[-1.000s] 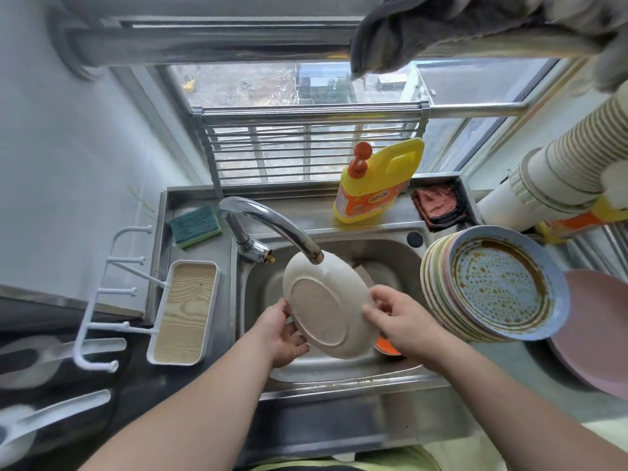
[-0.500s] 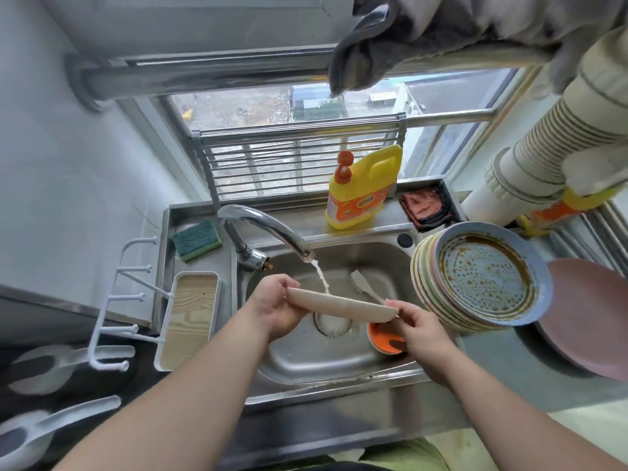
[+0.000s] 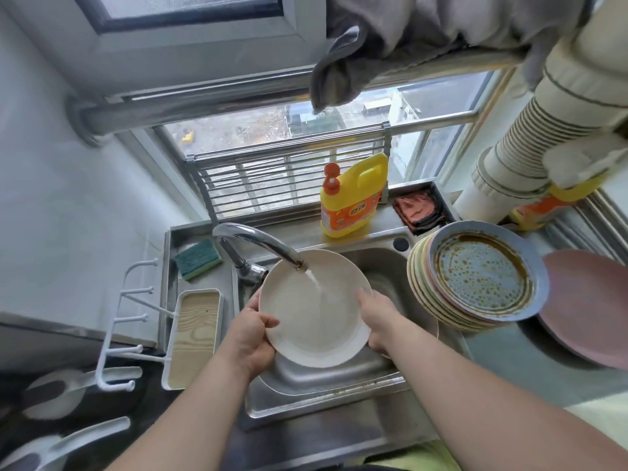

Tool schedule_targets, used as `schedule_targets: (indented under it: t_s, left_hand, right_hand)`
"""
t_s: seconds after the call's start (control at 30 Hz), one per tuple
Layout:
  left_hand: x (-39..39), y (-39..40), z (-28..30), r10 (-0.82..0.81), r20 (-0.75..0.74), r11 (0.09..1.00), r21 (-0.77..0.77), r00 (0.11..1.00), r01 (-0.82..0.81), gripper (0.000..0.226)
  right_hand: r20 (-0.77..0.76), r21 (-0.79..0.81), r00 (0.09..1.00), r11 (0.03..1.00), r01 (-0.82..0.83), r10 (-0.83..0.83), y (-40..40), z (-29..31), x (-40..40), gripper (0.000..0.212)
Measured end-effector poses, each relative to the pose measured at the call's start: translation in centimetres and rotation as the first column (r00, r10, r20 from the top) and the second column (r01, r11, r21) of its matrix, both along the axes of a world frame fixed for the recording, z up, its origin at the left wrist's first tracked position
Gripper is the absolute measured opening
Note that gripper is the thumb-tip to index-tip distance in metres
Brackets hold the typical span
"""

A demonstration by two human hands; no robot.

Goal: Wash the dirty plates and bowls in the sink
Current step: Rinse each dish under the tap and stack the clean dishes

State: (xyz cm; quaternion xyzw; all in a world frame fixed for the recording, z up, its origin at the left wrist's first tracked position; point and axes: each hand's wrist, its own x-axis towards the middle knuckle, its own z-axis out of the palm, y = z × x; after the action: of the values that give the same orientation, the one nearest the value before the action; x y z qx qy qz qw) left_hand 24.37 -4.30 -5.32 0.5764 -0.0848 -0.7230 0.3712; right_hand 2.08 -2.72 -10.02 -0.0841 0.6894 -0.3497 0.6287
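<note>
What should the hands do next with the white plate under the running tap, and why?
Probably turn the white plate slowly so the stream sweeps its whole face. Both the left hand and the right hand grip its rim, the faucet pours onto its upper part only, and the stack of dirty plates waits beside the sink.

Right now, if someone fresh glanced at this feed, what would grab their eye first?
The cream plate held over the sink, with faucet water running onto its face; the left hand and right hand grip opposite rims. Next, the tilted stack of dirty plates at the sink's right, the top blue one ringed with brown sauce.
</note>
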Motion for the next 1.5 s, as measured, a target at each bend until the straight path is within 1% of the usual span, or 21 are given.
schedule_targets:
  t_s: [0.07,0.17,0.2,0.27,0.3,0.33,0.4,0.5,0.57,0.63,0.7,0.77,0.8,0.87,0.97,1.03,1.17,1.3,1.37,1.43,1.5]
  left_hand:
    - [0.0,0.2,-0.2,-0.009,0.031,1.0,0.01,0.999,0.009,0.076]
    - [-0.9,0.3,-0.8,-0.002,0.016,1.0,0.015,1.0,0.002,0.034]
    - [-1.4,0.3,-1.0,-0.002,-0.006,0.999,0.032,1.0,0.002,0.036]
    - [-2.0,0.3,-1.7,-0.001,-0.055,0.995,0.095,0.998,0.007,0.067]
    - [-2.2,0.2,-2.3,0.011,-0.07,0.992,0.122,0.998,-0.003,0.077]
    - [-2.6,0.2,-2.6,0.023,-0.083,0.99,0.144,0.996,-0.011,0.082]
    - [-3.5,0.2,-3.2,0.05,-0.107,0.983,0.18,0.993,-0.03,0.084]
    - [-5.3,0.2,-3.4,0.041,-0.131,0.978,0.206,0.99,-0.013,0.085]
    - [-6.7,0.1,-2.9,0.023,-0.147,0.977,0.213,0.989,0.008,0.084]
    - [-8.2,0.2,-2.1,0.012,-0.147,0.976,0.215,0.989,0.02,0.08]
    - [-9.1,0.3,-1.8,-0.032,-0.14,0.982,0.182,0.99,0.058,0.079]
    - [-9.1,0.4,-1.8,-0.087,-0.114,0.982,0.157,0.99,0.105,0.08]
    - [-8.7,0.4,-1.8,-0.11,-0.088,0.979,0.161,0.99,0.123,0.079]
    - [-7.5,0.2,-2.4,-0.151,-0.014,0.969,0.193,0.988,0.151,0.077]
    - [-5.6,-0.4,-2.5,-0.224,0.087,0.954,0.225,0.971,0.2,0.073]
    - [-4.8,-0.7,-2.4,-0.255,0.174,0.952,0.218,0.951,0.216,0.067]
    - [-3.2,-1.0,-1.8,-0.307,0.374,0.95,0.177,0.875,0.257,0.061]
    - [-1.1,-1.2,-2.0,-0.308,0.509,0.95,0.121,0.804,0.287,0.071]
    - [-0.3,-1.1,-1.9,-0.306,0.561,0.947,0.097,0.769,0.306,0.079]
    - [0.3,-0.7,-1.8,-0.269,0.607,0.957,0.077,0.748,0.281,0.072]
    - [0.5,-0.4,-1.9,-0.212,0.599,0.973,0.057,0.772,0.223,0.059]
  right_hand:
    - [-0.06,-0.098,0.998,0.995,0.005,-0.011,-0.5,1.4,0.3,0.032]
    - [-0.18,-0.175,0.983,0.983,-0.057,0.025,-1.0,3.0,-0.2,0.043]
    - [-0.218,-0.199,0.975,0.977,-0.082,0.038,-1.1,3.5,-0.5,0.045]
    - [-0.296,-0.243,0.954,0.962,-0.128,0.052,-1.4,4.2,-1.1,0.046]
    - [-0.341,-0.251,0.938,0.955,-0.16,0.068,-1.5,4.7,-1.3,0.045]
    - [-0.396,-0.261,0.914,0.944,-0.201,0.085,-1.6,4.9,-1.7,0.046]
    - [-0.524,-0.283,0.843,0.908,-0.309,0.123,-1.6,5.5,-2.5,0.05]
    - [-0.72,-0.266,0.676,0.838,-0.477,0.156,-1.2,7.5,-3.7,0.046]
    - [-0.791,-0.253,0.591,0.794,-0.553,0.159,-1.0,8.9,-4.4,0.042]
    - [-0.846,-0.218,0.51,0.772,-0.597,0.155,-0.8,9.8,-5.2,0.043]
    - [-0.867,-0.197,0.478,0.788,-0.583,0.137,-0.7,10.2,-5.8,0.044]
    - [-0.851,-0.174,0.504,0.826,-0.536,0.148,-0.6,9.9,-6.3,0.042]
    - [-0.825,-0.173,0.545,0.849,-0.5,0.153,-0.5,9.7,-6.4,0.04]
    - [-0.743,-0.178,0.656,0.904,-0.389,0.136,-0.1,7.6,-6.5,0.037]
    - [-0.599,-0.149,0.796,0.965,-0.217,0.087,1.1,3.6,-6.0,0.039]
    - [-0.515,-0.085,0.853,0.985,-0.153,0.088,2.1,1.4,-5.3,0.035]
    - [-0.431,-0.007,0.895,0.992,-0.128,0.112,3.4,-1.1,-2.8,0.031]
    - [-0.331,0.042,0.934,0.991,-0.127,0.134,3.2,-2.3,-0.3,0.039]
    - [-0.327,0.037,0.937,0.992,-0.119,0.125,2.9,-2.3,0.7,0.033]
    - [-0.319,0.008,0.943,0.995,-0.099,0.096,2.3,-1.7,1.5,0.022]
    - [-0.358,-0.073,0.931,0.992,-0.101,0.068,1.7,-1.4,1.8,0.024]
